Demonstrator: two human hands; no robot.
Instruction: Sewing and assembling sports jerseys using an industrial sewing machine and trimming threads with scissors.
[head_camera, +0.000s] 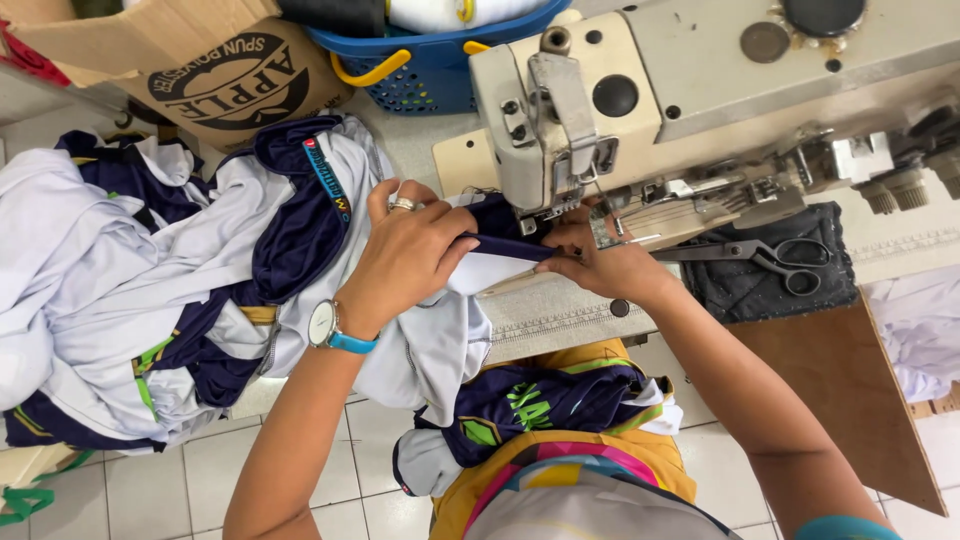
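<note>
My left hand (410, 250), with a ring and a blue-strapped wristwatch, pinches a navy fabric strip (505, 245) of a white and navy garment (440, 340). My right hand (600, 262) presses the same strip down just in front of the presser foot (600, 228) of a cream industrial sewing machine (640, 90). The garment hangs off the machine bed toward my lap, where a folded navy piece with green print (540, 405) lies.
A heap of white and navy garments (150, 290) lies at the left. Black scissors (780, 258) rest on a dark cloth pad to the right of the needle. A cardboard box (230, 75) and a blue basket (430, 60) stand behind. The floor is white tile.
</note>
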